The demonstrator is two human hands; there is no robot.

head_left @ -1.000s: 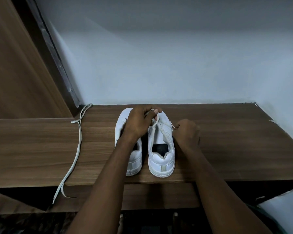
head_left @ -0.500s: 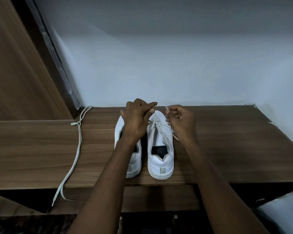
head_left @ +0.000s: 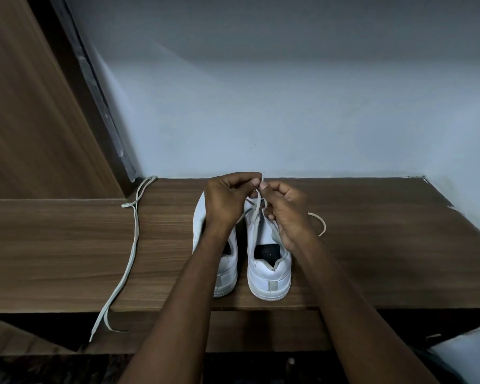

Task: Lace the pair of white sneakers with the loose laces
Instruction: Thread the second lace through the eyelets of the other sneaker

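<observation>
The spare lace (head_left: 128,261) lies untouched, well left of the fingers. The left hand (head_left: 227,200) and right hand (head_left: 286,214) have met above the right sneaker (head_left: 269,261), both pinching its lace (head_left: 257,206); threading seems underway.

One camera only, on person's head. Looks forward and down, from high up, close to shelf (head_left: 67,245). Shoes (head_left: 269,261) sit in middle, heels toward camera. Both arms reach in from bottom edge. Wall (head_left: 288,106) fills top half. Wide lens bends edges.
</observation>
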